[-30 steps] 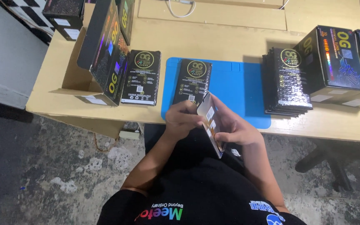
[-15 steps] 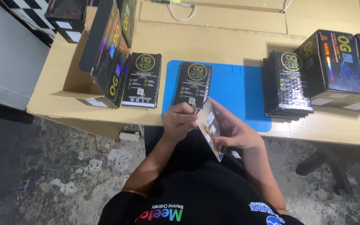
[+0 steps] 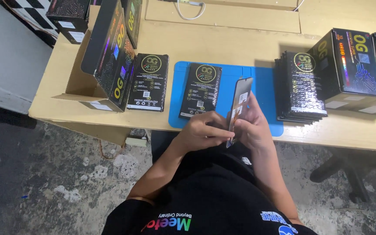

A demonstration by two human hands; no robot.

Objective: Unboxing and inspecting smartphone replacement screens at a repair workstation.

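Phone screen [image 3: 240,102] stands upright between both hands' grip.

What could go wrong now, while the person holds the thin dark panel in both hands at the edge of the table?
1. The thin dark panel is held on edge between the left hand and right hand, partly past the table edge; a slipped grip would likely drop it to the floor.
2. Fingers pressing its lower part might bend or smudge it.
3. Swinging it right could knock the stack of flat black packets.
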